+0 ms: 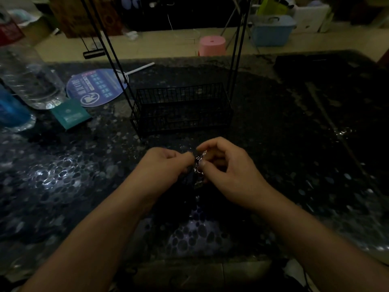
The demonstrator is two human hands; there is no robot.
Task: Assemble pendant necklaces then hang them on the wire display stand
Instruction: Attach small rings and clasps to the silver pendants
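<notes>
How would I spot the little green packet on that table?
Start at the black wire basket mid-table and look left to the round blue hand fan. Just below it, beside the clear water bottle, lies the green packet: the only flat, rectangular, teal thing there.

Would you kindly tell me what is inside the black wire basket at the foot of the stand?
The black wire basket shows only the dark speckled tabletop through its mesh; nothing clearly lies inside. The dim light could hide small dark pieces.

Glossy dark pebble-patterned surface (63,175), matt black wire display stand (181,110), glinting metal necklace chain (199,163), clear plastic water bottle (31,81), glossy printed plastic hand fan (96,87), smooth pink plastic stool (212,45)
</notes>
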